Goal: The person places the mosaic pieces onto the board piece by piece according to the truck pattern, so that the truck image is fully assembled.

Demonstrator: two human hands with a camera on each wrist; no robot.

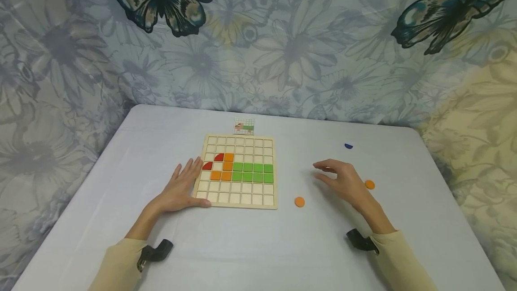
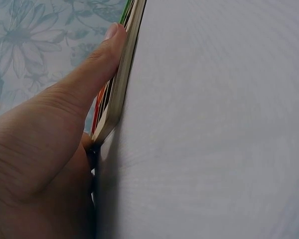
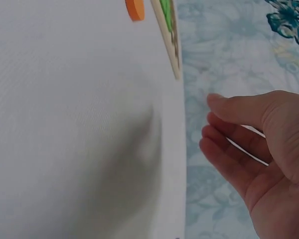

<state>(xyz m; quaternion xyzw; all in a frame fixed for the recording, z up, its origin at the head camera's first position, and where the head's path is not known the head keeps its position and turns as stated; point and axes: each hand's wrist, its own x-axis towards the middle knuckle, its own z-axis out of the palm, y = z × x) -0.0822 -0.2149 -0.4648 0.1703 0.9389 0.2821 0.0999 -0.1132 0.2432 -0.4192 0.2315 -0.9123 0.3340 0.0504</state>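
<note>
A square wooden grid board (image 1: 241, 199) lies on the table, with red quarter-round, orange square and green square tiles in some cells. My left hand (image 1: 177, 192) rests at its left side, fingers spread and straight, the thumb along the near edge. In the left wrist view the thumb (image 2: 97, 62) touches the board's rim (image 2: 120, 92). To the right of the board my right hand (image 1: 343, 181) hovers above the table with loosely bent fingers. Nothing shows between its thumb (image 3: 234, 107) and fingers. An orange disc (image 1: 300, 202) lies between board and right hand.
A small pattern card (image 1: 244, 126) lies just behind the board. Another orange disc (image 1: 369, 184) sits right beside the right hand, and a dark blue half-round piece (image 1: 348, 146) lies farther back. A flowered cloth (image 1: 291, 48) hangs behind the white table (image 1: 258, 250).
</note>
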